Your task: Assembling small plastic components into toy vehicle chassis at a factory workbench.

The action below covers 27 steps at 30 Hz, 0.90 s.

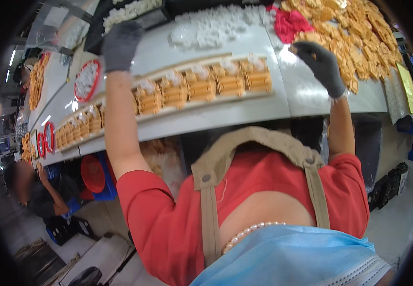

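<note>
Heap of orange parts (366, 50) beside the curled right hand (324, 70) may slide if brushed; whether this or the left hand (122, 47) grips anything cannot be told.

Orange parts (368, 43) heaped at right, orange housings (201, 87) aligned, white pieces (211, 29) spread behind

A gloved left hand (122, 46) hovers by a black tray (155, 19) at the far edge of the table (259, 113), a gloved right hand (321, 66) curls beside heaped orange parts (366, 45) toward the right edge, orange frames (200, 86) line the near edge
</note>
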{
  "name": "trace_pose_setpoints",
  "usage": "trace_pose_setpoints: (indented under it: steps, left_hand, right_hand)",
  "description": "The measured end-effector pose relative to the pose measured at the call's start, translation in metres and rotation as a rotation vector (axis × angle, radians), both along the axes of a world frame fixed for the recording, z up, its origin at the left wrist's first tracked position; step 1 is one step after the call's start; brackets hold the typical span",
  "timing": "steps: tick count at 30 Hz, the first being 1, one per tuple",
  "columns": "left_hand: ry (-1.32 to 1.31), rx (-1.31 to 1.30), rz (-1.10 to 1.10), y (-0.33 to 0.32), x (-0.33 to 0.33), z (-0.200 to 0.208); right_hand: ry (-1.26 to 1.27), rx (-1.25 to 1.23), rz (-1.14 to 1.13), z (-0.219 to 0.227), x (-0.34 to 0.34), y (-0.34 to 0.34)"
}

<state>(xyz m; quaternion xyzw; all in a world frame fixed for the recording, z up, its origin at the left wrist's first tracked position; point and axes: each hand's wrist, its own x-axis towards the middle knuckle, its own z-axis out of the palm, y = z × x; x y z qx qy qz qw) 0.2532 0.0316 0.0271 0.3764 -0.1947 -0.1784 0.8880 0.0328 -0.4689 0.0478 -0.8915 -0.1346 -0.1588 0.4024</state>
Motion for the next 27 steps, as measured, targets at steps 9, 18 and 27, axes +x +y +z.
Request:
trace_pose_setpoints:
  steps: [9, 18, 27]
  left_hand:
    - [0.354, -0.22, 1.081, 0.173, -0.35, -0.008]
    - [0.418, -0.388, 1.804, 0.182, -0.548, -0.038]
    - [0.441, -0.372, 1.321, 0.119, -0.426, -0.046]
  right_hand:
    - [0.086, 0.331, 0.088, -0.019, -0.031, -0.03]
    - [0.08, 0.382, 0.217, -0.006, -0.038, -0.023]
    - [0.195, 0.397, 0.311, 0.021, 0.024, 0.021]
